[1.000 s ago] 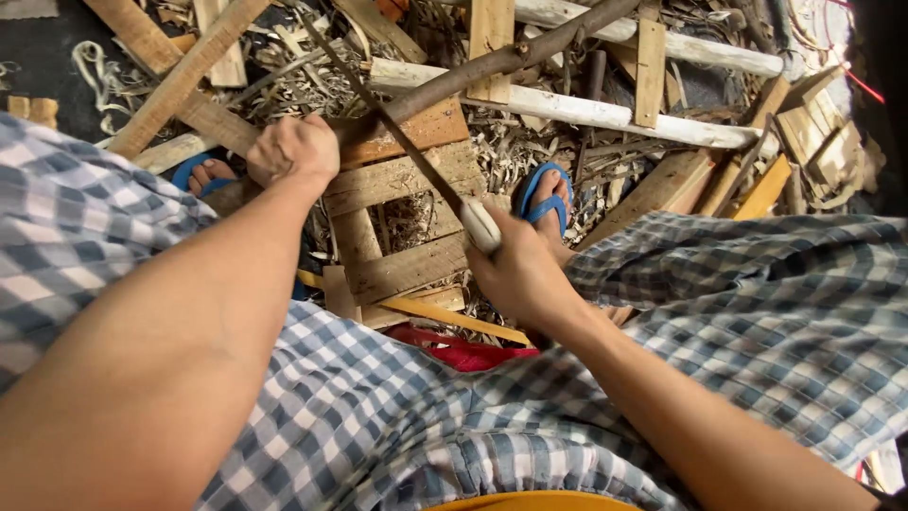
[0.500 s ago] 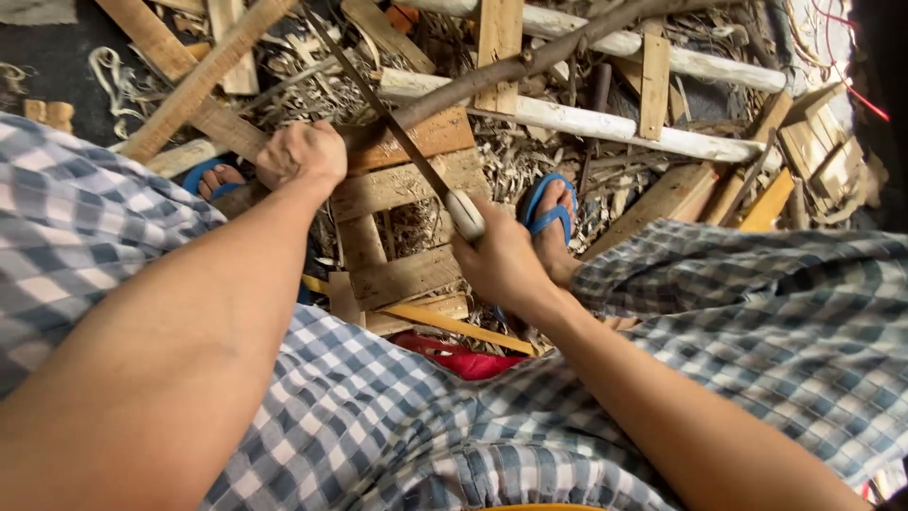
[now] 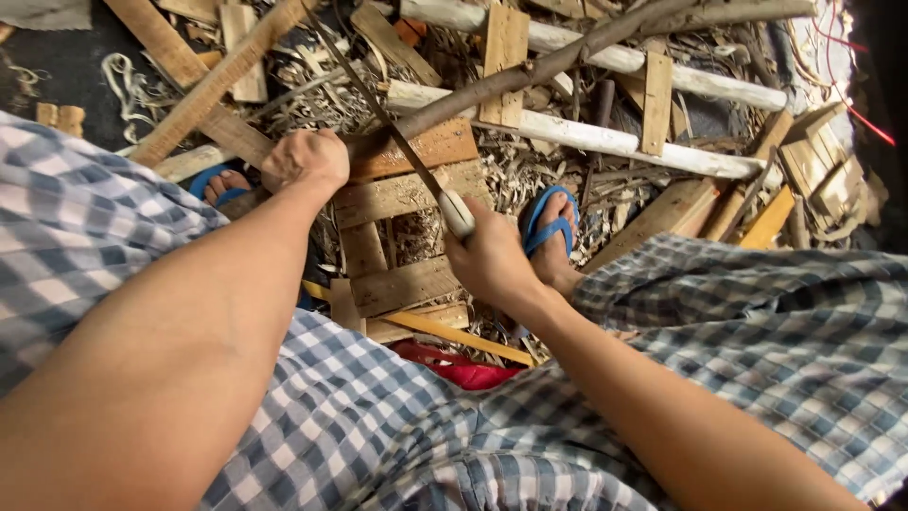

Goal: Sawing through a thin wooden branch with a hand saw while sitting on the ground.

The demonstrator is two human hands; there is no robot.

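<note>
The right hand is gripping the pale, rounded handle of a long thin dark-bladed knife, fingers curled tight around it, and the blade is running up and away across a long dark-barked branch. The left hand is closing in a fist on the near end of that branch, pinning it against a low stack of rough, reddish-brown wooden slats. Judging by the bark covering all of its visible length, the stripping is only beginning on this piece, whereas two smooth, peeled white poles are lying just beyond. Curly pale wood shavings are littering the ground among flat plank offcuts, and blue rubber sandals are resting on either side of the slats.
</note>
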